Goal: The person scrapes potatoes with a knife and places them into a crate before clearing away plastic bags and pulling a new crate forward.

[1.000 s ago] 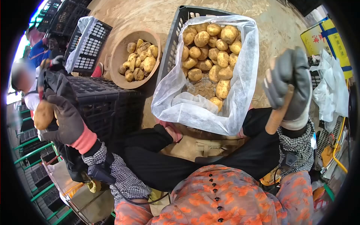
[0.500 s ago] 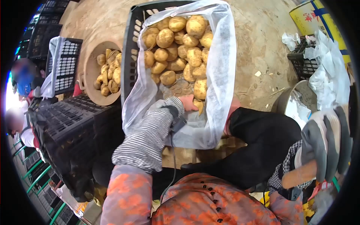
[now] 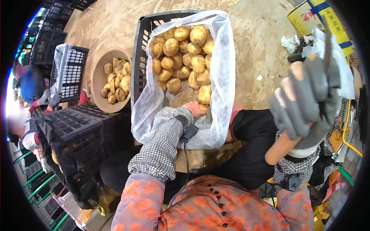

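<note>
My left hand (image 3: 195, 109), in a pinkish glove, reaches into the near end of a black crate (image 3: 140, 71) lined with white cloth (image 3: 224, 77). Its fingers are closed on a small potato (image 3: 204, 110), partly hidden by them. Many potatoes (image 3: 198, 63) fill the crate's far part, and brown dirt lies on the liner before them. At the right my right hand (image 3: 302, 102), in a grey glove, is closed around the wooden handle (image 3: 280, 149) of a tool. A dark, blurred part of the tool (image 3: 328, 46) rises above the fist.
A round tub (image 3: 96, 82) of potatoes stands left of the crate. Stacked black crates (image 3: 71, 119) are at the left, with two people (image 3: 32, 84) (image 3: 29, 136) beyond. A yellow box (image 3: 302, 19) and white sheeting (image 3: 345, 69) lie at the right.
My right hand has risen and moved left with the wooden-handled tool. My left hand stays at the crate's near end, now lower over the small potato. The view has shifted slightly.
</note>
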A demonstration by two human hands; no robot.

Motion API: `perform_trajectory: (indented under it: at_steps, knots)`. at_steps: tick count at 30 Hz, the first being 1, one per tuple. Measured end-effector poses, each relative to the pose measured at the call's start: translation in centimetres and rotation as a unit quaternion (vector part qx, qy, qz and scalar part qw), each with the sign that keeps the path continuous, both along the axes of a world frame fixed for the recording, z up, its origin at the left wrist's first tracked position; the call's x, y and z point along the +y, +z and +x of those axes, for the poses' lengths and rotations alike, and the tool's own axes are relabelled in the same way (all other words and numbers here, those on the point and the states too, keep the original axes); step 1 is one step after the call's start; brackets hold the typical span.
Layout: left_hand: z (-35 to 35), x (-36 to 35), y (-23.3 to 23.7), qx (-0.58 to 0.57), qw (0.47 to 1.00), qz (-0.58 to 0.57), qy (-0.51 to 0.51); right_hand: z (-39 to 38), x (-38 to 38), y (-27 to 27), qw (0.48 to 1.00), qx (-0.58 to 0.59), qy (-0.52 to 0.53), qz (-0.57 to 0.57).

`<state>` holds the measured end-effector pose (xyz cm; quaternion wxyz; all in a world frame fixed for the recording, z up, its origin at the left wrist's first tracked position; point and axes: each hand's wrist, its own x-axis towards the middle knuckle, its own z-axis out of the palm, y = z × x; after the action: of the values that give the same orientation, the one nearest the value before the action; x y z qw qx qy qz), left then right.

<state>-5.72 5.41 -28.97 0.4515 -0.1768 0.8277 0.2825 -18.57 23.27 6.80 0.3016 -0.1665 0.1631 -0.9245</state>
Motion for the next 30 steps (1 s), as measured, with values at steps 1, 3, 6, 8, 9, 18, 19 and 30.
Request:
perform_trajectory:
  at_steps: [1, 3, 6, 8, 9, 18, 19, 30]
  knots:
    - [-0.3, 0.3, 0.6, -0.017, 0.998, -0.022, -0.058, 0.2, -0.6, 0.0, 0.998, 0.026, 0.031, 0.056]
    - [-1.0, 1.4, 1.4, -0.042, 0.993, -0.055, -0.094, 1.5, -1.5, 0.3, 0.991, 0.012, -0.055, 0.123]
    - [-0.3, 0.8, -0.6, -0.033, 0.998, 0.005, -0.047, 1.4, -2.1, -0.5, 0.982, -0.023, -0.113, 0.151]
    - [0.5, -1.0, -0.1, 0.012, 0.999, 0.033, -0.022, 0.0, -1.6, -1.2, 0.985, 0.04, -0.022, 0.164]
    - [0.8, -1.8, 0.3, 0.06, 0.996, 0.061, 0.001, -0.2, -1.7, -1.2, 0.986, 0.04, -0.022, 0.162]
    - [2.4, -6.6, 17.3, 0.22, 0.786, 0.443, 0.371, 1.0, -2.3, -2.5, 0.937, 0.069, -0.012, 0.344]
    - [2.9, -6.8, 20.1, 0.255, 0.778, 0.451, 0.354, 1.3, -2.4, -3.1, 0.924, 0.055, -0.006, 0.378]
    - [9.3, -6.2, 28.3, 0.438, 0.613, 0.446, 0.483, 6.4, -5.1, -4.9, 0.845, 0.168, 0.218, 0.459]
